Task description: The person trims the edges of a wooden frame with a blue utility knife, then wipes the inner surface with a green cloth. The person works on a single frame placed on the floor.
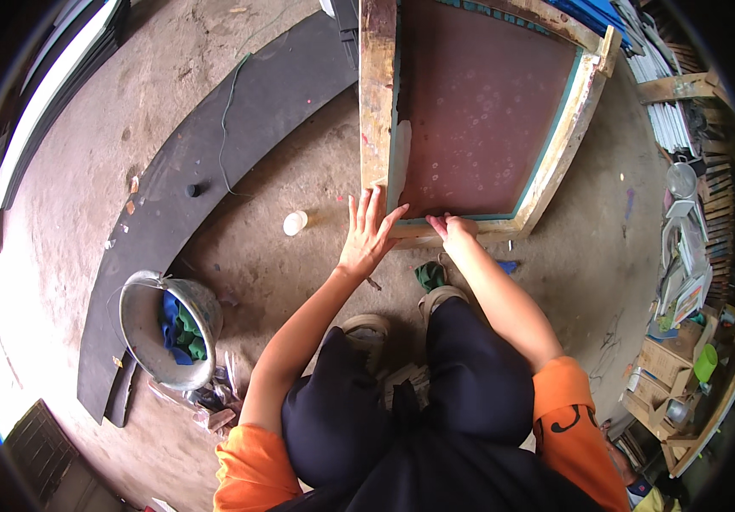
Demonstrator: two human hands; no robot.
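A wooden screen-printing frame [375, 102] with a reddish-brown mesh [482, 111] stretched inside it stands in front of me. Teal tape or paint lines the mesh edges, and pale ring-like spots mark its surface. My left hand [368, 235] rests on the frame's near left corner, fingers stretched out, thumb reaching toward the mesh. At the near rail, right of it, my right hand [455, 229] has its fingers drawn together against the wood and the mesh's lower edge. Whatever lies between those fingers is hidden.
A metal bucket [141, 320] with blue and green cloths stands at left beside a long curved black sheet [167, 162]. A small white container [296, 224] sits on the concrete floor. Green cloth [429, 275] lies near my feet. Wooden shelving with a green cup [705, 363] lines the right.
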